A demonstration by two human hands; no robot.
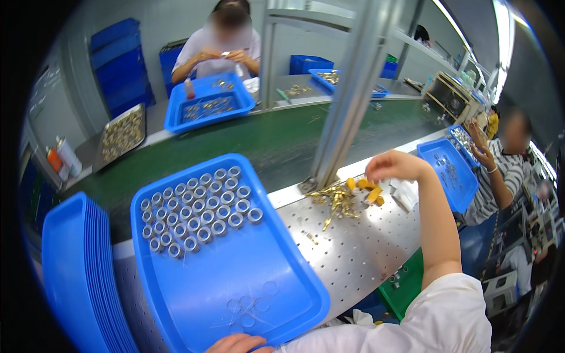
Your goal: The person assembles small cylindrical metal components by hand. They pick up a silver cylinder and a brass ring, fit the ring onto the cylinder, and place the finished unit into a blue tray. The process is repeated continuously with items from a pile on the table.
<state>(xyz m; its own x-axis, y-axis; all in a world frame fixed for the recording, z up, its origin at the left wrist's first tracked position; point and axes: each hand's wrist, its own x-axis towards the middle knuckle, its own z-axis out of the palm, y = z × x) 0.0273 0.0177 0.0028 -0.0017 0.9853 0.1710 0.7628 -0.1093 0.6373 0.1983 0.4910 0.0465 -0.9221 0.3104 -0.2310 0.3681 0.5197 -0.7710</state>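
A large blue tray (pixel 206 288) holds several rows of short silver metal rings (pixel 194 223) on its far half and a few thin clear rings (pixel 248 321) near its front. My left hand (pixel 238 343) is at the tray's near rim, with its fingers curled over the edge; its lower part is cut off by the picture. To the right, my right hand (pixel 393 167) hovers with loosely bent fingers above small orange-yellow rubbery pieces (pixel 372 192) on the perforated metal table (pixel 371 235). Beside them lies a heap of gold-coloured strips (pixel 338 200).
Stacked blue trays (pixel 73 265) stand at the left. A green belt (pixel 259 138) runs behind a metal post (pixel 353 100). Across it a person (pixel 226 44) works over a blue bin (pixel 176 120). Another person (pixel 506 159) sits at right. A green bin (pixel 406 288) lies below the table.
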